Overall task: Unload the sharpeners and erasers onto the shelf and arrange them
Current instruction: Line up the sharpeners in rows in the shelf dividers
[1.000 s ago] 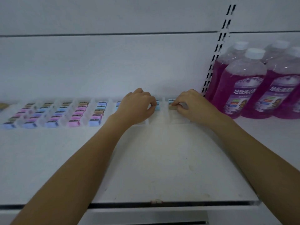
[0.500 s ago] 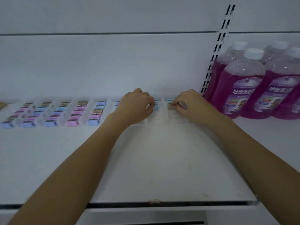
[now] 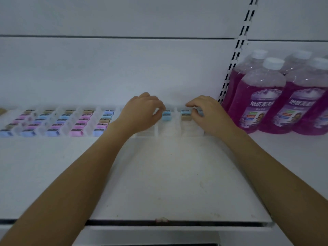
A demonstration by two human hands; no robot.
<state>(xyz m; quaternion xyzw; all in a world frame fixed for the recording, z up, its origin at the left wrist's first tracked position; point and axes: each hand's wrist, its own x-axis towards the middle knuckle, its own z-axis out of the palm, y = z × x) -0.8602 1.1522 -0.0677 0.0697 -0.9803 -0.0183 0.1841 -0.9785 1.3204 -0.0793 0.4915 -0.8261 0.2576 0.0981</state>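
Sharpeners (image 3: 76,132) need squaring gently: my left hand (image 3: 143,113) curls against the blue sharpener (image 3: 166,116), right hand (image 3: 208,115) against the tan sharpener (image 3: 185,117); grips unclear.

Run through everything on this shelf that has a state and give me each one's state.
blue sharpener: flat in its lane, lane's front unfilled.
tan sharpener: flat in its lane, lane's front unfilled.
left hand: fingers curled, tips by the blue sharpener; grip unclear.
right hand: fingers curled beside the tan sharpener; grip unclear.
sharpeners further left: lined up in lanes.
purple bottles: upright, capped.
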